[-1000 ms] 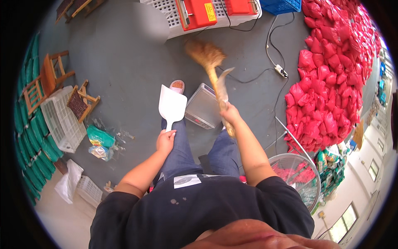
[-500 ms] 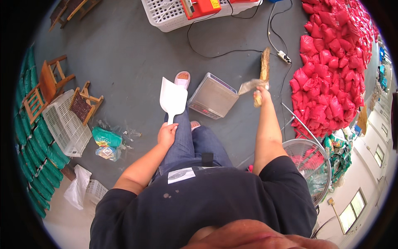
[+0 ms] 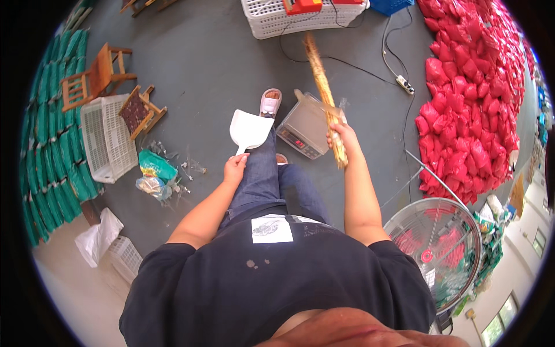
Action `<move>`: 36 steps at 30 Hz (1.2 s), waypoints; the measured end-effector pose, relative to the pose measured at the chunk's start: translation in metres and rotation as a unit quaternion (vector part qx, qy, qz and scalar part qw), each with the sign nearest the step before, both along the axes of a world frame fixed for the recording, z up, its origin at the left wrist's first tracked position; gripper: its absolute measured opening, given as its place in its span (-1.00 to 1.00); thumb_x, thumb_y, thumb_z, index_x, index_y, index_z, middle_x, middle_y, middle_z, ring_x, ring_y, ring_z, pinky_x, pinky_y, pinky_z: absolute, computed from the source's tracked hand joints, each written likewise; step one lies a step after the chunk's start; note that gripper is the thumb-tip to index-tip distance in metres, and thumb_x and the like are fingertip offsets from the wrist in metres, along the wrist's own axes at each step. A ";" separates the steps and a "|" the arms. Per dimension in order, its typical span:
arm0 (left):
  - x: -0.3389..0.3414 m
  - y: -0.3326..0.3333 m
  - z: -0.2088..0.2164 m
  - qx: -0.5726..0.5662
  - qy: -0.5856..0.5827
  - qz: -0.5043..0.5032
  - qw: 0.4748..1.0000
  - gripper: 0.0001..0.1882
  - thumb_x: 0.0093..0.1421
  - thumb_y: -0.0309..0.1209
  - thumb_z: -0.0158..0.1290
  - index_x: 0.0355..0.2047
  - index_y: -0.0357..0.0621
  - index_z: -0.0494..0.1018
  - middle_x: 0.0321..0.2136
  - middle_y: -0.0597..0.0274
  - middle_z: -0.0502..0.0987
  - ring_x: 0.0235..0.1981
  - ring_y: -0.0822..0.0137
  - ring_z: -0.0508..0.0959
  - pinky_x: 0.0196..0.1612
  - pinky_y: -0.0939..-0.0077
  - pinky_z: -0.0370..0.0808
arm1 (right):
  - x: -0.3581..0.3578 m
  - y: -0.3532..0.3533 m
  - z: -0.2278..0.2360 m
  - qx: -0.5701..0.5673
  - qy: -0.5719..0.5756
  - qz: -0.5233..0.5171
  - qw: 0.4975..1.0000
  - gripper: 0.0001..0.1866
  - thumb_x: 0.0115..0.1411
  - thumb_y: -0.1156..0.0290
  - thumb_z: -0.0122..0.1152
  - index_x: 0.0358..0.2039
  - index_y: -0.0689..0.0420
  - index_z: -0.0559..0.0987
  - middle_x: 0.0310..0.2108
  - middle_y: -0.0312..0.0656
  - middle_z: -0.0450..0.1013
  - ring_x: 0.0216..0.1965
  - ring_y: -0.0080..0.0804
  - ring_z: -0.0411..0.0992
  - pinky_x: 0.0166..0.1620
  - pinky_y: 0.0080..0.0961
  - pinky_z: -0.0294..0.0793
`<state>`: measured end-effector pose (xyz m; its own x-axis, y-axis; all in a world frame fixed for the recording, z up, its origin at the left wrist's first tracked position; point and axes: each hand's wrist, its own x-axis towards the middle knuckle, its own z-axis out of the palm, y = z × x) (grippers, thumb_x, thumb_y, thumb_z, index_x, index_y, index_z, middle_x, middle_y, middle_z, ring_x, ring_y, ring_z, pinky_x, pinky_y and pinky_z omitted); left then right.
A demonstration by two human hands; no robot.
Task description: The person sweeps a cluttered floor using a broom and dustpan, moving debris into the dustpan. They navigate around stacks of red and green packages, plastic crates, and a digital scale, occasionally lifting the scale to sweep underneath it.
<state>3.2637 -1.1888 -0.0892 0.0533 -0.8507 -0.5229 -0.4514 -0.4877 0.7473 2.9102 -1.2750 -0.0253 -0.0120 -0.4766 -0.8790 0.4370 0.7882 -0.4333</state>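
Note:
My left hand [image 3: 235,166] is closed around the handle of a white scoop [image 3: 250,128], its broad pan pointing away from me above my leg. My right hand [image 3: 343,139] grips the near part of a long bundle of straw-yellow stalks [image 3: 322,81], frayed at its far end. A thin brownish strip of film or wrapping shows by that hand; what it is I cannot tell. Below and left of the bundle, a platform scale [image 3: 306,122] with a metal top and lit red display sits on the floor, partly covered by the bundle.
A white perforated crate [image 3: 272,26] with red equipment stands ahead, cables running to a power strip [image 3: 404,85]. Red bags [image 3: 462,110] are heaped at right, near a large fan [image 3: 433,254]. Wooden chairs [image 3: 104,72], a white crate [image 3: 110,139] and green packages [image 3: 52,133] are at left.
My right hand has moved left with the bundle, which now leans leftward over the scale's right side. The scoop stays in my left hand. The whole view has shifted and turned somewhat.

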 end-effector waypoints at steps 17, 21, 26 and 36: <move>0.195 0.032 0.052 0.130 0.022 0.256 0.958 -0.77 0.10 -0.34 -0.12 -0.27 -0.13 0.42 -0.52 0.40 0.38 -0.62 0.62 0.31 -0.62 0.78 0.24 | 0.033 -0.130 -0.112 0.024 0.136 -0.010 0.990 -0.82 -0.08 0.42 0.01 -0.46 0.19 0.29 -0.72 -0.16 0.32 -0.76 -0.39 0.31 -0.73 -0.52 0.33; 0.234 0.019 0.039 0.153 -0.007 0.228 0.962 -0.76 0.10 -0.32 -0.11 -0.28 -0.12 0.43 -0.53 0.40 0.39 -0.63 0.62 0.31 -0.63 0.78 0.24 | 0.088 -0.173 -0.134 0.040 0.242 0.141 0.959 -0.74 -0.13 0.46 0.08 -0.37 0.22 0.33 -0.69 -0.19 0.30 -0.74 -0.40 0.30 -0.71 -0.50 0.32; 0.270 -0.003 0.016 0.166 -0.021 0.172 0.971 -0.78 0.09 -0.32 -0.10 -0.32 -0.13 0.45 -0.54 0.34 0.39 -0.67 0.59 0.32 -0.63 0.75 0.26 | 0.105 -0.128 -0.103 -0.011 0.240 0.270 0.932 -0.68 -0.18 0.53 0.09 -0.30 0.17 0.40 -0.60 -0.28 0.34 -0.65 -0.49 0.31 -0.56 -0.53 0.34; 0.266 -0.087 0.031 0.144 -0.039 0.056 0.987 -0.79 0.08 -0.33 -0.09 -0.32 -0.10 0.45 -0.54 0.31 0.30 -0.66 0.56 0.35 -0.65 0.72 0.27 | 0.071 -0.115 -0.086 0.101 0.092 -0.107 0.985 -0.75 -0.05 0.28 0.00 -0.43 0.16 0.26 -0.71 -0.15 0.29 -0.78 -0.35 0.27 -0.73 -0.52 0.33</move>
<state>3.5299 -1.2762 -0.0583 0.1877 -0.6544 -0.7325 -0.4336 -0.7243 0.5361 2.9817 -1.3895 -0.1114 -0.2614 -0.2610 -0.9293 0.5311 0.7650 -0.3643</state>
